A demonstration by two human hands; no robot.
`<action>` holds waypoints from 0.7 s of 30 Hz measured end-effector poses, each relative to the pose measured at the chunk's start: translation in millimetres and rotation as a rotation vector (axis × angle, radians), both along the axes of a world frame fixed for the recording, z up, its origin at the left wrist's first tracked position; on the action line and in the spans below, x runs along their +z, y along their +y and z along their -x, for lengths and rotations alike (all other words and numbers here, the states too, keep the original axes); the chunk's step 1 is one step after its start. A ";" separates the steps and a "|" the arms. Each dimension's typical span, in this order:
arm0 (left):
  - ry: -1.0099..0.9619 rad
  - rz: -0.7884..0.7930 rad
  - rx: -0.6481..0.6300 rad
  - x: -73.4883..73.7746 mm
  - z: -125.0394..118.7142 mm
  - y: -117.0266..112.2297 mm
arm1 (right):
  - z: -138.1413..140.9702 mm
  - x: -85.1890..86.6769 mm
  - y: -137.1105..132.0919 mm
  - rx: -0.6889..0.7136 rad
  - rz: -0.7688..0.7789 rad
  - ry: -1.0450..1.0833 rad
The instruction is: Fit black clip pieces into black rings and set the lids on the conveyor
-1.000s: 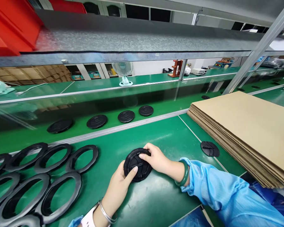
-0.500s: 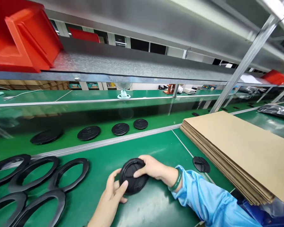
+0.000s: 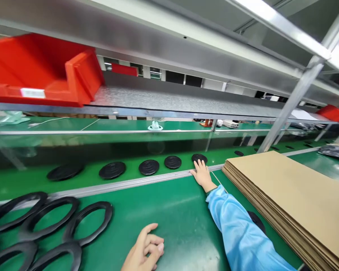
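My right hand (image 3: 202, 175) reaches out over the metal rail, fingers spread, with its fingertips at the near edge of a round black disc (image 3: 199, 156). That disc lies flat on the green belt (image 3: 135, 184); whether the fingertips touch it I cannot tell. Closer to me, my left hand (image 3: 145, 248) hovers over the green worktop (image 3: 183, 218), empty, its fingers loosely bent and apart. Several similar discs, including one ribbed black disc (image 3: 148, 167), sit in a row to the left. Partly behind my right sleeve is another black piece (image 3: 256, 222).
Black rings (image 3: 92, 222) lie in a group at the left. A tall stack of brown cardboard sheets (image 3: 288, 177) stands at the right, beside a slanted metal post (image 3: 290, 107). Overhead runs a grey shelf (image 3: 169, 96) carrying a red bin (image 3: 48, 75).
Both hands held a black disc over the worktop earlier. Now my right hand has moved forward to the belt, where a further disc lies, and my left hand is empty. The view has tilted upward.
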State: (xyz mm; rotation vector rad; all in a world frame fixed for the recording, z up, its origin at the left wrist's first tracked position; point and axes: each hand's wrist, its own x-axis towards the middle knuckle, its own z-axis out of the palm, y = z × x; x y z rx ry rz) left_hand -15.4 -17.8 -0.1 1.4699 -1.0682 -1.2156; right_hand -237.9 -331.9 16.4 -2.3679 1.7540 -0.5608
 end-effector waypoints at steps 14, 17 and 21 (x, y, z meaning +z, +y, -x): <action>-1.040 0.127 0.396 44.0 -50.6 9.6 | -5.6 -43.7 41.3 0.123 0.051 0.351; -1.056 0.051 0.369 39.3 -55.6 1.4 | 5.0 -42.2 45.0 0.120 0.063 0.333; -1.054 0.127 0.254 35.4 -26.3 6.4 | -15.9 -47.1 38.9 0.198 0.122 0.226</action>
